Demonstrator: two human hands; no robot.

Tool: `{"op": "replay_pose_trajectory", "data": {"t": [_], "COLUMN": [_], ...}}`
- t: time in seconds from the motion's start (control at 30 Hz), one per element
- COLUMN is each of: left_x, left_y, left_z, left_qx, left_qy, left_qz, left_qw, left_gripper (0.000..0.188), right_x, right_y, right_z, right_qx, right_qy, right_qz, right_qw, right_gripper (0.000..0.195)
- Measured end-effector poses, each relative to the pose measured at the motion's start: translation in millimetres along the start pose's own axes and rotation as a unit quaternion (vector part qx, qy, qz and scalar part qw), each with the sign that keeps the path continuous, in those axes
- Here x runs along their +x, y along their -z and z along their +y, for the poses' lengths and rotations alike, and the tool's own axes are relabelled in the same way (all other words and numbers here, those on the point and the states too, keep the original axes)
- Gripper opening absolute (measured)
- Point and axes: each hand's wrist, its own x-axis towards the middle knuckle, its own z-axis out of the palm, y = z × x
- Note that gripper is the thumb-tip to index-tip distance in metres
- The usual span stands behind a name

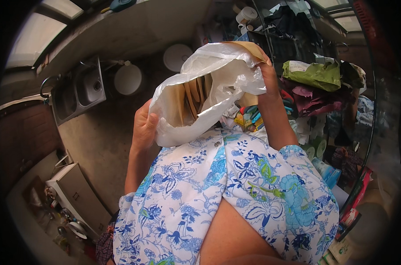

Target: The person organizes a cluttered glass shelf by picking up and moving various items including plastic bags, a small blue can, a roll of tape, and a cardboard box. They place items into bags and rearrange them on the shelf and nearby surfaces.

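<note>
A white plastic bag [200, 129] is held up in front of my chest, its mouth spread wide towards me. Several folded brown paper pieces [190, 97] stand inside it, towards its left part. My left hand [145, 124] grips the bag's left rim, with the thumb on the near side. At the right rim, my right hand [269, 78] clasps the gathered, crumpled plastic. A flat piece of brown paper [248, 48] lies along the bag's outside by that hand; whether the fingers pinch it too I cannot tell.
To the right, a glass-topped table bears a green plastic package [311, 74], maroon plastic [316, 101] and several colourful small items [252, 117]. On the left are a steel double sink [87, 87], a white bucket [128, 79] and a pale cabinet [77, 195]. Another round white container [177, 57] stands beyond.
</note>
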Motion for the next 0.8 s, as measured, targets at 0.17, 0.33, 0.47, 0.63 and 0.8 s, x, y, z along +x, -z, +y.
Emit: {"op": "replay_pose_trajectory", "data": {"t": [0.17,0.33,0.47,0.63,0.8], "left_x": [-3,-6,-12,22,30], "left_y": [37,13,25,-9,-8], "left_z": [-31,-40,-95,-66,-48], "left_qx": [-0.111,-0.040,0.228,0.289,0.330], "left_qy": [-0.016,0.012,-0.007,0.001,-0.124], "left_qz": [-0.077,0.109,0.063,0.071,0.114], "left_qw": [0.991,0.993,0.972,0.955,0.929], "left_gripper": [0.094,0.109,0.102,0.068,0.061], "right_x": [2,3,9,8,1], "right_y": [-9,-25,-30,-32,2], "right_z": [-10,-19,-29,-38,-27], "right_qx": [-0.003,-0.024,-0.033,-0.009,-0.044], "right_qy": [0.023,0.094,0.133,0.131,0.095], "right_qz": [-0.043,-0.036,-0.044,-0.084,-0.006], "right_qw": [0.999,0.995,0.990,0.988,0.994], "right_gripper": [0.034,0.032,0.033,0.036,0.041]}}
